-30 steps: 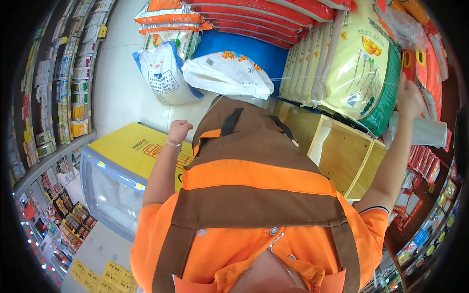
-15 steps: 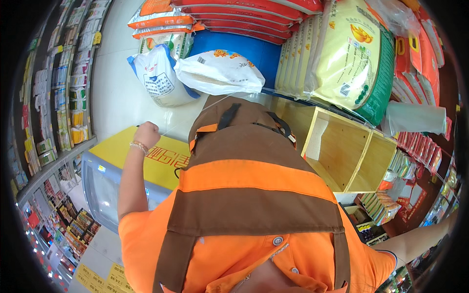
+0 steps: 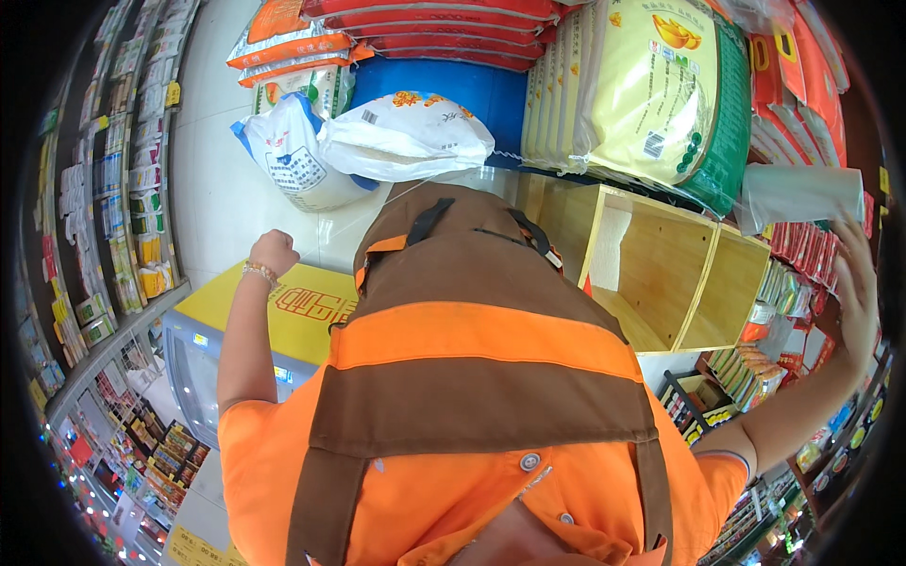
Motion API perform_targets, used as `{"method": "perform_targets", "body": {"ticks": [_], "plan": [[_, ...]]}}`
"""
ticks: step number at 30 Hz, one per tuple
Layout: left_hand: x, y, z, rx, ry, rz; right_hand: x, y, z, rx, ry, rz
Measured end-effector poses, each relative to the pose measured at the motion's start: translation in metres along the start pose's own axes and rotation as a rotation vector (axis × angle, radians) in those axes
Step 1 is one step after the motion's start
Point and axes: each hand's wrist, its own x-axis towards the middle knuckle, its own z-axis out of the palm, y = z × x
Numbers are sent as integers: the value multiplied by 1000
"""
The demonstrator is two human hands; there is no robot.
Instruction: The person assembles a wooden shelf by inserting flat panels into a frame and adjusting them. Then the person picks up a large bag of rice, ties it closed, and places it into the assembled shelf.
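My left hand [image 3: 274, 253] is closed in a fist above the yellow top of a chest freezer [image 3: 283, 292]. A thin pale line like a string crosses from near this fist toward a white woven sack [image 3: 411, 141]; whether the fist grips it is unclear. Beside that sack sits a blue-and-white sack [image 3: 293, 160], slumped on the floor. Far to the right my right hand [image 3: 855, 288] is raised with its fingers stretched out. Its fingertips reach the lower edge of a translucent plastic bag roll [image 3: 802, 196]; I cannot tell whether they touch.
Pale yellow-green sacks [image 3: 651, 104] and red sacks [image 3: 444, 38] are stacked ahead on a blue base. A wooden box shelf [image 3: 651, 264] stands right of my brown apron [image 3: 472, 283]. Packed shelves [image 3: 113, 189] line the left side.
My right hand has come up from the right edge to the plastic roll, fingers stretching out. My left fist stays nearly where it was; the view has shifted slightly.
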Motion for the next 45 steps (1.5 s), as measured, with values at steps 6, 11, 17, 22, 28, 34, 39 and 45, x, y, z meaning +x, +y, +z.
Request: {"method": "perform_targets", "body": {"ticks": [6,11,17,22,28,34,39,45], "plan": [[15,-49,76,-16,-141,-127,70,-45,121,-553,273,-264],[23,-45,131,-4,-173,-141,91,-123,215,-207,598,-569],[79,84,127,-632,305,250,98,-198,409,180,-598,-476],[113,190,113,-689,-118,551,86,-209,527,250,-957,-344],[96,240,101,-1149,-353,558,77,-181,541,435,-940,-213],[77,241,80,-825,-62,499,90,-162,520,564,-948,52],[67,249,68,-708,-25,672,91,-158,509,31,-281,-450],[54,259,54,-539,-118,835,107,-166,470,-21,154,-393]]}}
